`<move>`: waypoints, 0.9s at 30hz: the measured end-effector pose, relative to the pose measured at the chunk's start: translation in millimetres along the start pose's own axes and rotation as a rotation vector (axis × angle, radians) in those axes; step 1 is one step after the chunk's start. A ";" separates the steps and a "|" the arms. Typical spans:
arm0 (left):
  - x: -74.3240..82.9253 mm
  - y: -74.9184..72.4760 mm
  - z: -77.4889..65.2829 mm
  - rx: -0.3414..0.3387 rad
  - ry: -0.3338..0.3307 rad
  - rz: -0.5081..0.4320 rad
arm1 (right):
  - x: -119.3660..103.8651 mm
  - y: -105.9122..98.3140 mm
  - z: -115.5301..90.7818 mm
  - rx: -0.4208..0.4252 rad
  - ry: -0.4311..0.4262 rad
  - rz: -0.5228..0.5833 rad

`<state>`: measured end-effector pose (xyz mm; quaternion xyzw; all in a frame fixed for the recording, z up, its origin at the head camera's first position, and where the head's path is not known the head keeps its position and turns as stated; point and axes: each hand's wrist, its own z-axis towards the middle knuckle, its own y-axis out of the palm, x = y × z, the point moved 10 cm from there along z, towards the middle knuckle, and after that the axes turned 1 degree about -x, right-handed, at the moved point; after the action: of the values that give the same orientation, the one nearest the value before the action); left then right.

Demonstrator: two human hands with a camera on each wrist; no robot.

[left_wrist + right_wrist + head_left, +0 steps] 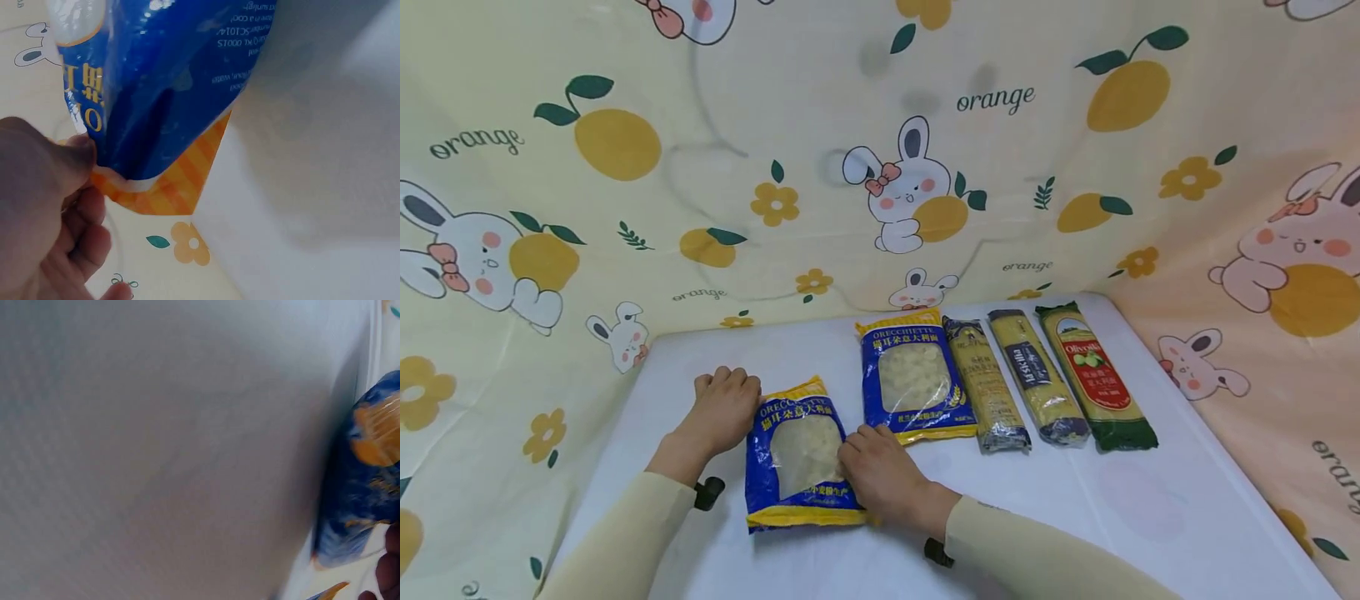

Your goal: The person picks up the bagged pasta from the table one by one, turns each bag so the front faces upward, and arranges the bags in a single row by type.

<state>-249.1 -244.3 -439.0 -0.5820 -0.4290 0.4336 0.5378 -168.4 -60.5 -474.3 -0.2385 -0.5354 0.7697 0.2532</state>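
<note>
A blue and yellow bag of orecchiette pasta (805,454) with a clear window lies on the white table, its top edge slightly lifted. My left hand (722,410) pinches its upper left corner; in the left wrist view, thumb and finger (78,153) hold the yellow striped edge of the bag (169,112). At the bag's lower right side, my right hand (887,473) grips the edge with curled fingers. In the right wrist view only some fingertips (390,562) show, near blue and yellow packaging (359,487).
To the right lies a row: a second orecchiette bag (913,379), a slim yellowish pasta pack (987,385), a pasta pack with a dark blue label (1037,375), and a green pack with a red label (1097,379). Behind the table (1112,508) hangs a printed cloth (820,92).
</note>
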 end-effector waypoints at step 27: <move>31.7 -6.3 33.6 0.109 -0.038 -0.072 | 21.5 5.1 11.3 0.020 0.038 -0.172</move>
<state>-273.6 -204.9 -435.5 -0.5278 -0.4356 0.4474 0.5758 -192.6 -56.0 -477.7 -0.2037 -0.5414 0.7457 0.3307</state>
